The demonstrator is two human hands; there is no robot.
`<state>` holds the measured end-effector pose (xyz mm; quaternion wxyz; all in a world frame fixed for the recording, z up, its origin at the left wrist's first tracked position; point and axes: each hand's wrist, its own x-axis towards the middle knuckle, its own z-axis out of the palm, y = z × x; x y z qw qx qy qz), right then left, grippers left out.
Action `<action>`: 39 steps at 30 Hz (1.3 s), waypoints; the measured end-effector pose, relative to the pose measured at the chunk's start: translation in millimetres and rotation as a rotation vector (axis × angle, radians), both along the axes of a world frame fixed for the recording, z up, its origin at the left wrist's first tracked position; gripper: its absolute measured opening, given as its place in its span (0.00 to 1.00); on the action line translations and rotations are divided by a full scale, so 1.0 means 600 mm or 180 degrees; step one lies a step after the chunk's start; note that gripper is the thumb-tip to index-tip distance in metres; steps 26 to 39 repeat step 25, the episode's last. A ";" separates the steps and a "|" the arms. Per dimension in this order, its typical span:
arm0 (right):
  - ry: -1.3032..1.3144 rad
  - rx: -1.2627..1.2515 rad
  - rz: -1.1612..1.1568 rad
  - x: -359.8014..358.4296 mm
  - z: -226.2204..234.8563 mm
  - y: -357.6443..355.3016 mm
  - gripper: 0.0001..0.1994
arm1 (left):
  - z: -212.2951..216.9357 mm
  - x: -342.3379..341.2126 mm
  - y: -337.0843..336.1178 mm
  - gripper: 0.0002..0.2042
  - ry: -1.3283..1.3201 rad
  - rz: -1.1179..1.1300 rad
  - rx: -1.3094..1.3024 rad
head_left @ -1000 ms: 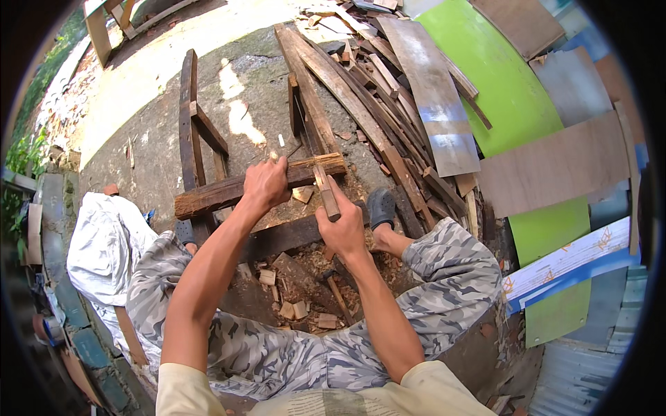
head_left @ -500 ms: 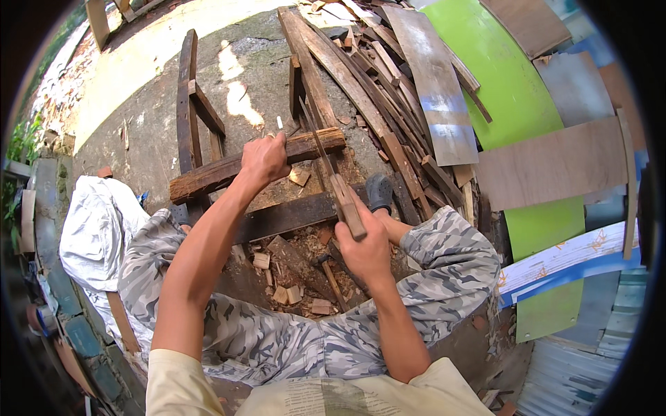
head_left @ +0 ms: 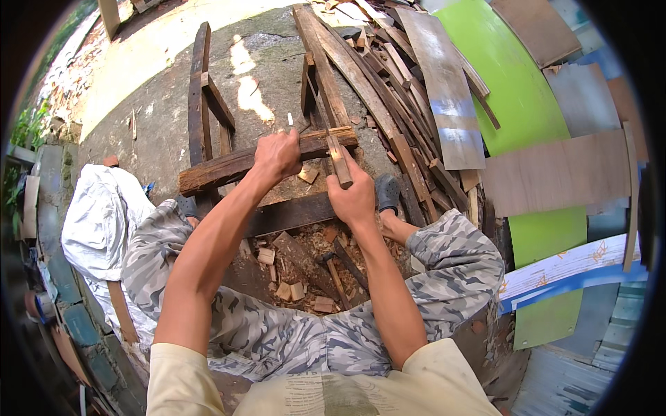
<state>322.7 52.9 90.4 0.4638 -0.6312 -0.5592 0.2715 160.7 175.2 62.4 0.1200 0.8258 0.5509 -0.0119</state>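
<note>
A dark, rough wooden beam (head_left: 229,168) lies crosswise over a low timber frame in front of me. My left hand (head_left: 277,154) is closed over its top, right of the middle. A short white stick (head_left: 290,119) shows just beyond those knuckles; whether the fingers hold it I cannot tell. In my right hand (head_left: 352,196) is the wooden handle of a handsaw (head_left: 338,158). The thin blade crosses the beam near its right end and points away from me. How deep it sits in the wood is hidden by the handle and my hand.
Between my legs, a hammer (head_left: 337,281) lies among offcuts (head_left: 297,291) and sawdust. Long dark timbers (head_left: 388,104) are piled at the right, beside a green panel (head_left: 499,83) and plywood sheets (head_left: 555,173). White cloth (head_left: 104,222) lies at my left knee.
My right hand has pushed the saw forward, bringing the handle up close to the beam. My left hand keeps its hold on the beam. The whole view has shifted slightly.
</note>
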 end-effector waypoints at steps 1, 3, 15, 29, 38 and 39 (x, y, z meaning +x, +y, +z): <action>0.0060 -0.0085 -0.0015 0.012 -0.001 -0.001 0.30 | 0.004 0.003 0.004 0.15 -0.0047 0.0005 0.0070; 0.0700 -0.0902 0.0085 0.018 0.008 -0.036 0.29 | -0.011 -0.015 -0.009 0.16 -0.0060 0.0071 0.0078; 0.0073 -0.0785 0.0136 0.009 0.061 -0.109 0.30 | -0.022 -0.009 -0.045 0.10 -0.0014 0.0011 0.0306; 0.0468 -0.1203 0.0116 0.019 0.096 -0.164 0.28 | -0.024 -0.014 -0.036 0.11 -0.0036 0.0140 0.0304; 0.0468 -0.1203 0.0116 0.019 0.096 -0.164 0.28 | -0.024 -0.014 -0.036 0.11 -0.0036 0.0140 0.0304; 0.0468 -0.1203 0.0116 0.019 0.096 -0.164 0.28 | -0.024 -0.014 -0.036 0.11 -0.0036 0.0140 0.0304</action>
